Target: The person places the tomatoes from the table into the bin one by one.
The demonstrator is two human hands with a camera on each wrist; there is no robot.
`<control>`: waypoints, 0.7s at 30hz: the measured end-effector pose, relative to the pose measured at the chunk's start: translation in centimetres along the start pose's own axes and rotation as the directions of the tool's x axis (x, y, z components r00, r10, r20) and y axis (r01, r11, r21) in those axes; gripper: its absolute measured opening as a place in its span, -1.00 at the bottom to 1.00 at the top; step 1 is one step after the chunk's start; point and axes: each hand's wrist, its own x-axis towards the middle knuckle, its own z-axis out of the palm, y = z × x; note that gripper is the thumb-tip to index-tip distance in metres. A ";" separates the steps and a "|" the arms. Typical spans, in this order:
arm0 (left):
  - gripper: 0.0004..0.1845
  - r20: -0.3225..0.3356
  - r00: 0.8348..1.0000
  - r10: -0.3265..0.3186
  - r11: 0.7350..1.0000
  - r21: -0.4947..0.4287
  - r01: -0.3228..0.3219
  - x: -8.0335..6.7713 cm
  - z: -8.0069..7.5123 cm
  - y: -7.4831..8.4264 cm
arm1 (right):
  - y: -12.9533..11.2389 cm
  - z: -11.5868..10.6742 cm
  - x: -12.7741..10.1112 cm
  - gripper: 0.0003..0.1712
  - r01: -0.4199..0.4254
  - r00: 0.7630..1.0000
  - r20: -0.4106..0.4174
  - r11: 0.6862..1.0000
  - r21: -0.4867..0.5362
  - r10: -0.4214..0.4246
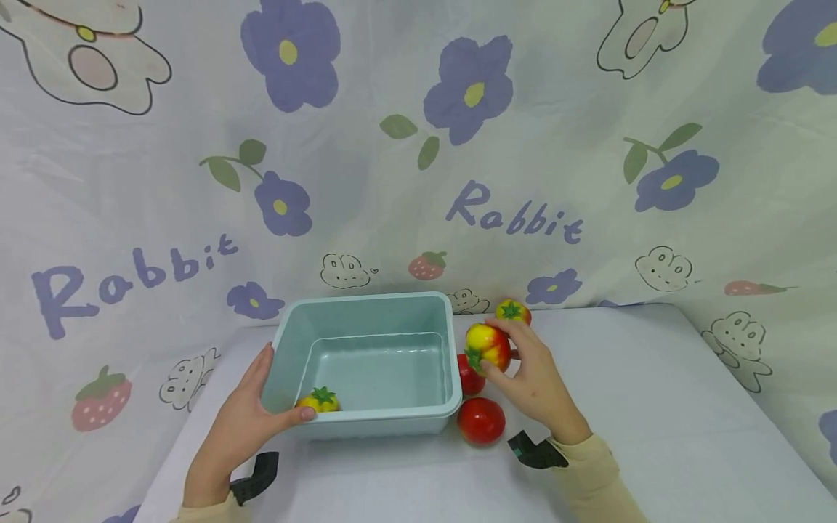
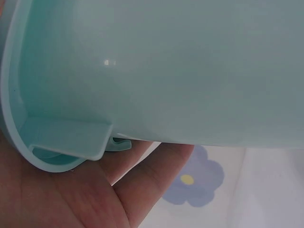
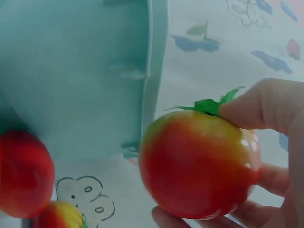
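Observation:
A pale blue-green plastic basin [image 1: 386, 363] stands at the table's middle. My left hand [image 1: 238, 418] grips its near left corner, the thumb over the front rim and the fingers along the outer left side. A yellow tomato [image 1: 320, 400] with a green leafy top lies inside, by that corner. Just right of the basin, my right hand [image 1: 536, 381] holds a red-and-yellow tomato [image 3: 197, 166] between thumb and fingers, its green top beside the thumb. The held tomato is raised above a partly hidden red fruit [image 1: 472, 379].
Another red fruit [image 1: 481, 421] sits near the basin's front right corner. Behind the right hand is a further red-and-yellow tomato [image 1: 513, 311]. A white cloth covers the table [image 1: 654, 407], and a patterned curtain [image 1: 366, 189] hangs along the back.

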 end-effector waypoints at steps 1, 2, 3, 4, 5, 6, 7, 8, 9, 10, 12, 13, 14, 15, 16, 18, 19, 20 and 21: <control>0.39 0.001 1.000 -0.001 1.000 0.002 0.001 0.0 0.0 0.0 | -0.1 0.1 0.0 -0.30 0.009 1.000 -0.010 1.000 0.009 -0.008; 0.39 0.001 1.000 -0.001 1.000 0.005 0.001 0.0 0.0 0.0 | -0.1 0.2 0.0 -0.30 0.017 1.000 -0.019 1.000 0.016 -0.017; 0.39 0.002 1.000 -0.001 1.000 0.007 0.001 0.0 0.0 0.0 | -0.1 0.3 0.0 -0.30 0.026 0.999 -0.029 0.999 0.024 -0.025; 0.39 0.001 1.000 0.000 1.000 0.009 0.000 0.0 0.0 0.0 | -0.1 0.4 0.0 -0.30 0.033 0.999 -0.039 0.999 0.032 -0.031; 0.39 0.002 1.000 0.000 1.000 0.010 0.000 0.1 0.0 0.0 | -0.1 0.5 0.0 -0.30 0.041 0.998 -0.049 0.998 0.041 -0.039; 0.39 0.000 1.000 0.001 1.000 0.012 -0.001 0.1 0.0 0.0 | -0.2 0.7 0.0 -0.30 0.049 0.997 -0.059 0.998 0.050 -0.046; 0.39 0.000 1.000 0.002 1.000 0.013 -0.002 0.1 0.1 0.0 | -0.2 0.8 0.0 -0.30 0.058 0.996 -0.066 0.997 0.058 -0.054; 0.39 0.000 1.000 0.003 1.000 0.013 -0.003 0.1 0.1 0.0 | -0.2 0.9 0.0 -0.30 0.068 0.995 -0.072 0.995 0.069 -0.063; 0.39 0.000 1.000 0.004 1.000 0.010 -0.004 0.1 0.1 0.0 | -0.3 1.0 0.0 -0.29 0.080 0.994 -0.077 0.994 0.077 -0.074; 0.39 0.000 1.000 0.005 1.000 0.008 -0.005 0.1 0.1 0.0 | -0.4 1.1 -0.1 -0.29 0.089 0.993 -0.081 0.993 0.084 -0.082; 0.38 0.001 1.000 0.005 1.000 0.006 -0.005 0.1 0.1 -0.1 | -0.7 1.3 -0.1 -0.28 0.109 0.991 -0.087 0.990 0.093 -0.101; 0.38 0.002 1.000 0.005 1.000 0.005 -0.005 0.1 0.1 -0.1 | -0.8 1.4 -0.2 -0.27 0.115 0.990 -0.091 0.989 0.098 -0.106; 0.38 0.002 1.000 0.005 1.000 0.004 -0.005 0.1 0.1 -0.1 | -0.9 1.4 -0.2 -0.27 0.118 0.989 -0.098 0.988 0.099 -0.108; 0.38 0.002 1.000 0.005 1.000 0.003 -0.005 0.1 0.1 -0.1 | -1.0 1.5 -0.3 -0.26 0.118 0.989 -0.106 0.988 0.100 -0.108; 0.38 0.004 1.000 0.004 1.000 0.004 -0.004 0.1 0.1 -0.1 | -1.0 1.6 -0.3 -0.25 0.119 0.988 -0.114 0.987 0.104 -0.107; 0.38 0.005 1.000 0.004 1.000 0.006 -0.004 0.1 0.1 -0.1 | -1.2 1.8 -0.4 -0.25 0.121 0.986 -0.128 0.986 0.114 -0.107; 0.38 0.007 1.000 0.001 1.000 0.007 -0.001 0.1 0.1 -0.1 | -1.3 1.9 -0.4 -0.24 0.123 0.985 -0.132 0.985 0.123 -0.106; 0.38 0.008 1.000 0.000 1.000 0.007 0.000 0.1 0.1 -0.1 | -1.4 2.0 -0.5 -0.24 0.127 0.985 -0.135 0.983 0.131 -0.109; 0.38 0.009 1.000 0.000 1.000 0.006 0.000 0.1 0.1 -0.1 | -1.5 2.2 -0.5 -0.24 0.132 0.984 -0.136 0.981 0.141 -0.113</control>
